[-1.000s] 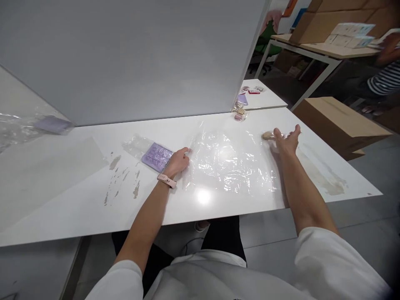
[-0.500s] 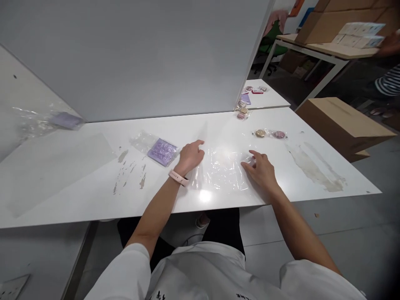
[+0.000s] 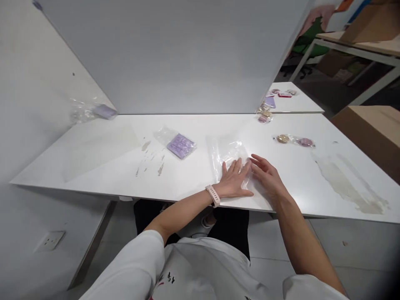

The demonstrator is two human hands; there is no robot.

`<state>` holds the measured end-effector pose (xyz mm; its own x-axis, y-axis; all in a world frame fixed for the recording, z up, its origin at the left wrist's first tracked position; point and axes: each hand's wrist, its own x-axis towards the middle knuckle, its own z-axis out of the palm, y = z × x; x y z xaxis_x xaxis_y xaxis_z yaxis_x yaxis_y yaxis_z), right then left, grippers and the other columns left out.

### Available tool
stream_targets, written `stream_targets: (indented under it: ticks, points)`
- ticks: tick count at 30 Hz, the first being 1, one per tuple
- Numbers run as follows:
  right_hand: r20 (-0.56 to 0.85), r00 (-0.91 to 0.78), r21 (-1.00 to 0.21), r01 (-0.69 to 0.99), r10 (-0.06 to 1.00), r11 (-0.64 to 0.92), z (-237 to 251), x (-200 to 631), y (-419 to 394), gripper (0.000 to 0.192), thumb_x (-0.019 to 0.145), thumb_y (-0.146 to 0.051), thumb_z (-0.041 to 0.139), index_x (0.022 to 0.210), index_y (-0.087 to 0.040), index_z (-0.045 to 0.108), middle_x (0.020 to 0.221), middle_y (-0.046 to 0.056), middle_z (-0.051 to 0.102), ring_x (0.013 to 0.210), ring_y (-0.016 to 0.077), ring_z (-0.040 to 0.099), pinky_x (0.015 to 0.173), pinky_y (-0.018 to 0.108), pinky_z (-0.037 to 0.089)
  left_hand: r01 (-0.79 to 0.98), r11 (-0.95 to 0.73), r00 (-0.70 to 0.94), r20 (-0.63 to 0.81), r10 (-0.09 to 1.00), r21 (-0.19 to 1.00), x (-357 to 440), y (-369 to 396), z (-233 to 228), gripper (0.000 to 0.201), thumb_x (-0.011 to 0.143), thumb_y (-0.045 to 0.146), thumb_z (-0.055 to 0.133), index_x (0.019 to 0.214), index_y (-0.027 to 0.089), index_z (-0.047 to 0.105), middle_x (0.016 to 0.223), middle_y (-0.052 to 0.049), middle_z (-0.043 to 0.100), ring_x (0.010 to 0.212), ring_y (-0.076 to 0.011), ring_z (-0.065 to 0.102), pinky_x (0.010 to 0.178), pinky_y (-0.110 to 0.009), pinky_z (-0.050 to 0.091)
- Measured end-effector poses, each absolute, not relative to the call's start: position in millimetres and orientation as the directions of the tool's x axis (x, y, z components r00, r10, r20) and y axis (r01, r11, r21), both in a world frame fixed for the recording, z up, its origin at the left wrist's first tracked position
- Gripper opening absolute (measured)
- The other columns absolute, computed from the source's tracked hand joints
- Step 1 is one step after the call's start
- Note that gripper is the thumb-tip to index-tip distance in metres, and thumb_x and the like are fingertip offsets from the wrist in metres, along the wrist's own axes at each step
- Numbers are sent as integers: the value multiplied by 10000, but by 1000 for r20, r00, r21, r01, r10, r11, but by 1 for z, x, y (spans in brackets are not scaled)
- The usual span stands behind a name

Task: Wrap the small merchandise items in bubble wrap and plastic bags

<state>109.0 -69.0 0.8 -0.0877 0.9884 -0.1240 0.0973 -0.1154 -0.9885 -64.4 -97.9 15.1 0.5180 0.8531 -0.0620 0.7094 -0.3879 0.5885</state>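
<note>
A clear plastic bag [image 3: 223, 152] lies on the white table in front of me, its film wrinkled and shiny. My left hand [image 3: 233, 181] presses down on its lower right part, palm down with fingers spread. At the bag's right edge, close to the left fingertips, my right hand [image 3: 267, 177] has its fingers bent in on the film; the thumb side is partly hidden. Left of the bag sits a purple packet [image 3: 181, 146] in a clear sleeve. Two round wrapped items, one gold [image 3: 283, 138] and one pink [image 3: 305, 142], lie to the right.
A grey partition [image 3: 187, 58] stands along the table's back edge. Another purple packet [image 3: 105, 111] in clear film is at the back left corner. Small wrapped items [image 3: 264, 116] lie by the partition's right end. A cardboard box [image 3: 371, 133] stands beyond the table's right side.
My left hand has moved right, from beside the bag's left edge onto the bag, and flattened. The right hand has its fingers bent at the bag's right edge. The view has turned left.
</note>
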Motion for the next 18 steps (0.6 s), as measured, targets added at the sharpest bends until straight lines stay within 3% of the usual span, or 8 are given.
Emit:
stream_targets:
  ticks: [2,5,7,9,11,14,16,18]
  points:
    - [-132,-113,-988,89,985,-122,-2,105,-74,573,797,-561,730,1309,-332,613,1387,82,609,1284,303,582,1028,496,523,724,-389,482,-15,876,570,-63,-103,12,1100,838,494,692,1599,222,-54,1663,-228,83,1545,-386,46,1191,-664,40]
    - [-142,-169,-990,50,975,-136,-7,95,-87,530,819,-534,718,1315,-384,612,1357,61,634,1265,318,598,1005,503,548,728,-406,436,84,896,552,-62,-110,11,866,940,298,566,1600,214,12,1583,-204,349,1476,-332,333,1166,-559,310]
    - [-145,-208,-989,36,967,-140,-5,87,-98,517,835,-522,702,1331,-423,594,1362,49,632,1275,325,591,1024,522,538,740,-421,423,125,898,524,-68,-117,13,744,944,146,481,1592,235,126,1474,-175,501,1311,-300,547,1011,-469,502]
    - [-124,-256,-992,45,959,-116,4,78,-111,517,845,-521,685,1345,-444,579,1392,39,611,1320,332,552,1073,547,499,746,-461,441,163,883,481,-81,-128,18,718,915,39,421,1573,248,223,1408,-153,567,1162,-270,649,853,-405,580]
    - [-89,-318,-995,66,944,-72,21,68,-122,523,851,-523,673,1358,-459,564,1431,29,580,1350,337,519,1094,561,479,726,-519,461,242,854,450,-102,-143,30,671,926,6,363,1550,241,293,1398,-124,588,1169,-237,649,856,-383,591]
    - [-24,-409,-995,99,912,18,48,49,-133,522,861,-527,655,1369,-492,540,1462,11,548,1255,341,595,1019,560,538,713,-536,396,371,840,452,-154,-169,59,516,1003,90,316,1479,251,432,1334,-57,648,1256,-178,602,1006,-376,550]
    - [13,-460,-986,141,888,88,60,34,-132,510,873,-521,647,1370,-485,538,1449,19,557,1171,330,644,972,545,560,777,-419,230,408,883,470,-206,-180,84,442,1026,171,339,1408,286,529,1326,-32,652,1313,-199,561,1033,-419,537]
    - [40,-498,-964,208,866,164,61,14,-122,491,892,-522,626,1371,-449,544,1408,43,587,1153,322,649,964,534,554,854,-209,-58,486,872,476,-271,-184,104,394,1010,196,390,1327,281,610,1241,-50,688,1319,-249,555,979,-453,562]
